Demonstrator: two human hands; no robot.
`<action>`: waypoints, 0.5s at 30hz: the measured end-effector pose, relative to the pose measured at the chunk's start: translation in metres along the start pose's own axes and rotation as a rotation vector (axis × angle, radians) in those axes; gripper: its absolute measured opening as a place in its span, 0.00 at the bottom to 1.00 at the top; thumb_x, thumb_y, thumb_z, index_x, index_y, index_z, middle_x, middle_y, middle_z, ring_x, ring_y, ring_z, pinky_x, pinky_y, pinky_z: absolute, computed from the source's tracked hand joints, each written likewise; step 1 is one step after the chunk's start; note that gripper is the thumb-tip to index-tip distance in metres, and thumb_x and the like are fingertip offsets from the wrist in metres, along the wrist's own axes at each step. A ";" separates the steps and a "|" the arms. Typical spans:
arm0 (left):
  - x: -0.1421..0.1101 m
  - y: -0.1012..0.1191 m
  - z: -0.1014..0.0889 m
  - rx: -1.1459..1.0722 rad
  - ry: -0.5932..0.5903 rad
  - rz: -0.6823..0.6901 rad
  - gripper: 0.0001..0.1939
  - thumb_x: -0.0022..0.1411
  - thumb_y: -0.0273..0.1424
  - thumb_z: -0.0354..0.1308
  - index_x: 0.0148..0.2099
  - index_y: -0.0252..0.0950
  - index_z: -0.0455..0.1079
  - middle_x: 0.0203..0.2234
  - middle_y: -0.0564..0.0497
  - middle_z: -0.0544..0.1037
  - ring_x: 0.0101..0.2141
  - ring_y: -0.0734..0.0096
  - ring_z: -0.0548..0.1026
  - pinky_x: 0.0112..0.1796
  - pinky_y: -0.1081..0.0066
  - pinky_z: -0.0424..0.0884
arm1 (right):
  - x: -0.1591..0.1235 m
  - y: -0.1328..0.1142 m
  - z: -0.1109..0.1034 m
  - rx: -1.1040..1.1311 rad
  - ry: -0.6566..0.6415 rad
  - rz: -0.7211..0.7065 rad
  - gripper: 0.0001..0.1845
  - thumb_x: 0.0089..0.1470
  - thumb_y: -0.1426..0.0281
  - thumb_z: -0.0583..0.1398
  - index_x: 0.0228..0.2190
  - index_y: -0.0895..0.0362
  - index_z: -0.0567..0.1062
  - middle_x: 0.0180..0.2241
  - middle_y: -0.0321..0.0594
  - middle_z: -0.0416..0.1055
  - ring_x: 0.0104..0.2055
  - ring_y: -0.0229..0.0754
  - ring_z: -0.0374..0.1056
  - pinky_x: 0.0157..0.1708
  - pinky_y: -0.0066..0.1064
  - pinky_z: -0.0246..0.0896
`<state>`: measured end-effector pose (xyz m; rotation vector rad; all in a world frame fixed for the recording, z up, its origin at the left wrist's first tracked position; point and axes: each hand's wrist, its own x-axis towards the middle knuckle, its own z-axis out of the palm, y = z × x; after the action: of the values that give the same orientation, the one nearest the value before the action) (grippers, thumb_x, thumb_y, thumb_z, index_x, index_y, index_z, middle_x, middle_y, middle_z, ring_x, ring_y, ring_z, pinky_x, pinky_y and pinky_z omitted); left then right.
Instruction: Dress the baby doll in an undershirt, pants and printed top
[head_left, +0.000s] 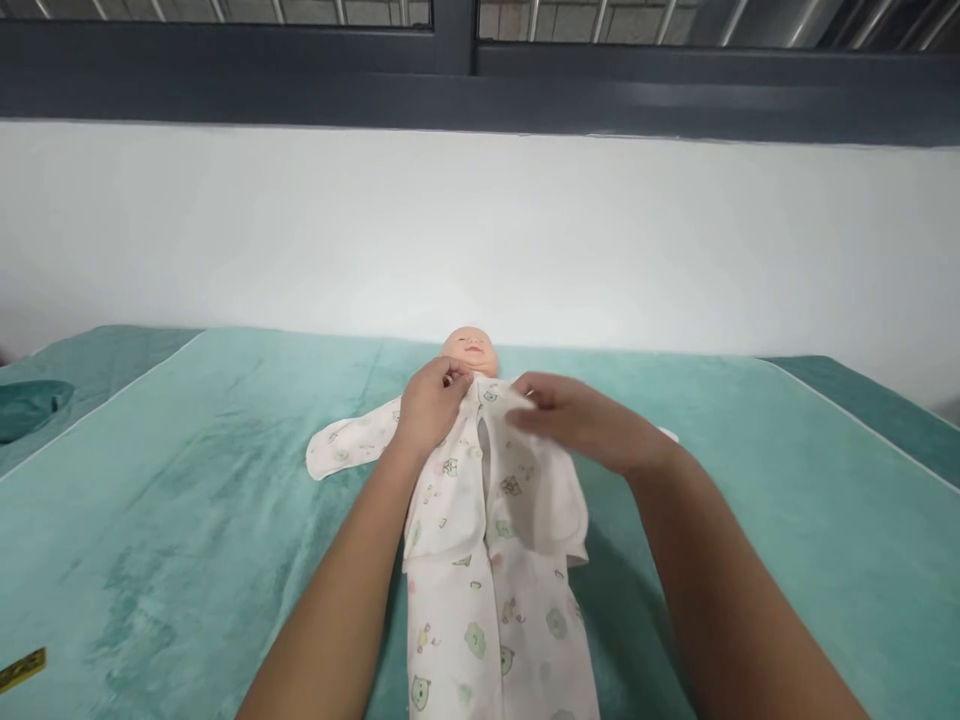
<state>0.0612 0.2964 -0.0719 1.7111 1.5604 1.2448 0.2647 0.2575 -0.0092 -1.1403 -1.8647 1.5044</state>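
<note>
A baby doll (471, 345) lies on its back, its head toward the wall. It wears a white baby jacket (448, 490) with small animal prints, and matching pants (457, 640) stretch toward me. The jacket's front edges meet at the neck, with a narrow gap below. My left hand (435, 405) is closed at the collar, thumb and finger pinching the fabric. On the other side of the chest, my right hand (559, 410) is slightly blurred, its fingers bent against the jacket front; whether they grip cloth is unclear. One long sleeve (352, 445) spreads out to the left.
A teal plush cover (187, 520) lies beneath the doll. Behind it rises a white wall (480, 230) under a dark window frame (450, 90). At the lower left is a yellow strip with dark marks (22, 668). A darker teal fold (34, 408) sits at the left edge.
</note>
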 end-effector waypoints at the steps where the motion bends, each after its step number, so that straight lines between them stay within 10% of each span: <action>1: 0.000 0.000 0.000 -0.023 0.009 -0.003 0.06 0.59 0.32 0.55 0.35 0.37 0.72 0.31 0.53 0.77 0.32 0.71 0.71 0.36 0.71 0.65 | 0.002 -0.006 0.005 -0.057 -0.145 0.004 0.16 0.52 0.57 0.63 0.36 0.56 0.75 0.30 0.36 0.68 0.28 0.35 0.62 0.27 0.26 0.56; 4: -0.001 -0.002 0.000 -0.078 0.035 -0.024 0.05 0.59 0.32 0.56 0.34 0.37 0.71 0.30 0.53 0.76 0.31 0.72 0.71 0.36 0.71 0.65 | 0.006 -0.009 0.008 -0.086 -0.335 0.025 0.18 0.55 0.55 0.61 0.40 0.55 0.76 0.32 0.38 0.72 0.30 0.36 0.65 0.30 0.27 0.59; 9: 0.000 -0.004 0.001 -0.056 0.041 -0.015 0.07 0.59 0.34 0.56 0.36 0.37 0.73 0.33 0.52 0.78 0.33 0.71 0.72 0.38 0.70 0.66 | 0.010 0.022 0.000 -0.168 0.255 0.092 0.28 0.58 0.46 0.54 0.23 0.58 0.68 0.25 0.39 0.69 0.25 0.35 0.62 0.27 0.27 0.55; 15: 0.000 -0.002 0.001 0.000 0.011 -0.022 0.07 0.59 0.33 0.57 0.38 0.38 0.74 0.37 0.51 0.78 0.35 0.69 0.72 0.40 0.68 0.66 | 0.030 0.028 0.019 -0.717 0.426 0.248 0.31 0.60 0.43 0.47 0.22 0.56 0.62 0.25 0.42 0.68 0.25 0.39 0.59 0.26 0.30 0.48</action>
<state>0.0612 0.2974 -0.0745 1.6848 1.5816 1.2453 0.2423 0.2734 -0.0449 -1.8901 -2.0397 0.5887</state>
